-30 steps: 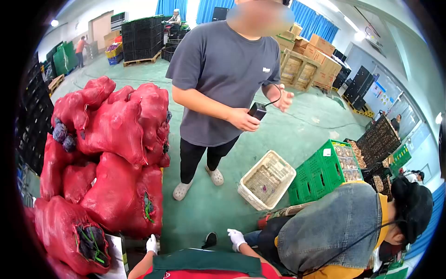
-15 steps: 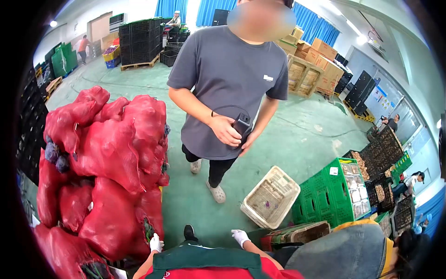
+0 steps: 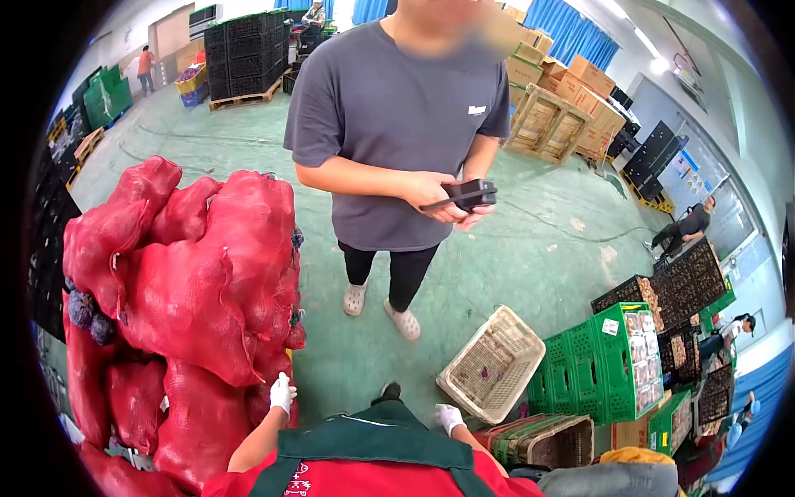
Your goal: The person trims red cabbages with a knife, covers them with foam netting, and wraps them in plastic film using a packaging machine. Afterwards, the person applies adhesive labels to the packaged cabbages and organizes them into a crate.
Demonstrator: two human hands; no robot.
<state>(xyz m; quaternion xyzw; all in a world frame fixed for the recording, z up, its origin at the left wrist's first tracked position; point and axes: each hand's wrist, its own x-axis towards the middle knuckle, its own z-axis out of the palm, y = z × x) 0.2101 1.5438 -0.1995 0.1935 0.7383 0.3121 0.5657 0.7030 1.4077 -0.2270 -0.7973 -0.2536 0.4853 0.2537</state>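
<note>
My left hand [image 3: 282, 393], in a white glove, is beside the right side of a stack of red mesh sacks [image 3: 178, 290], holding nothing, with its fingers loosely bent and slightly apart. Dark purple round produce [image 3: 81, 309] shows at the stack's left side. Low in the middle, my right hand [image 3: 450, 417], also gloved in white, hangs empty with loose fingers. Nearest to it is a pale plastic crate [image 3: 494, 364] with a few purple bits inside. A person in a grey shirt [image 3: 406, 124] stands facing me, holding a black device [image 3: 472, 195] in both hands.
Green crates [image 3: 596, 360] with packed trays stand at the right, beside a worn crate [image 3: 546, 441]. A co-worker's denim back [image 3: 613, 480] is at the bottom right. Black crates [image 3: 247, 54] and cardboard boxes [image 3: 584, 103] are behind. Other people are farther off.
The view has shifted forward. My left hand has moved up along the sacks. The facing person has brought both hands together on the device. The denim-clad co-worker has slipped lower in view.
</note>
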